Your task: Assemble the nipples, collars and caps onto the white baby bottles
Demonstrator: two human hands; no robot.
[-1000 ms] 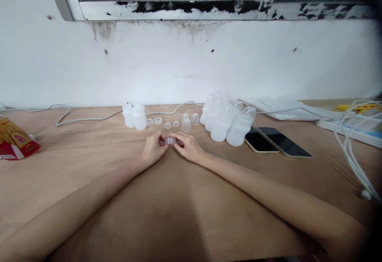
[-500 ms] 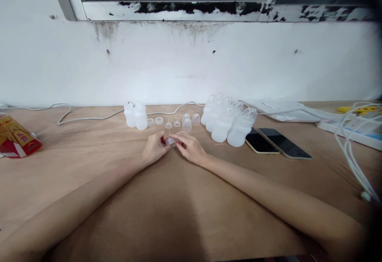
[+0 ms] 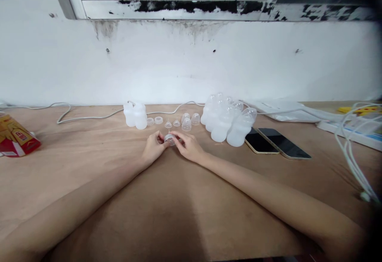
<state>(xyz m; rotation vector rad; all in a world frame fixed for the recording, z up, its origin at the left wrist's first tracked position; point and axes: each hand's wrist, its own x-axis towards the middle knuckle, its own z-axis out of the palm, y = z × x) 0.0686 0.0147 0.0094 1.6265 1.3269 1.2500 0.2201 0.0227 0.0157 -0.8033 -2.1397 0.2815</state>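
Note:
A translucent baby bottle ring [image 3: 170, 139] is gripped between both hands just above or on the table; I cannot tell which. A thin clear tip, seemingly of a nipple, rises at its far side. My left hand [image 3: 154, 147] is closed on the ring's left edge. My right hand [image 3: 188, 146] pinches its right edge with thumb and fingers. Just beyond the hands lie clear nipples [image 3: 168, 125] and, left of these, two white rings [image 3: 158, 120]. Three clear domed caps [image 3: 186, 125] stand to the right of the nipples.
Two white bottles [image 3: 141, 121] stand at back left. A group of capped bottles [image 3: 235, 134] stands right of the hands, beside two phones [image 3: 285, 143]. A red and yellow box [image 3: 19, 138] lies far left. White cables [image 3: 347, 150] hang at right; a plastic bag [image 3: 286, 111] lies behind.
The ring has been tilted so more of its round opening faces me, and the hands have shifted very slightly. Everything else on the table stays in place.

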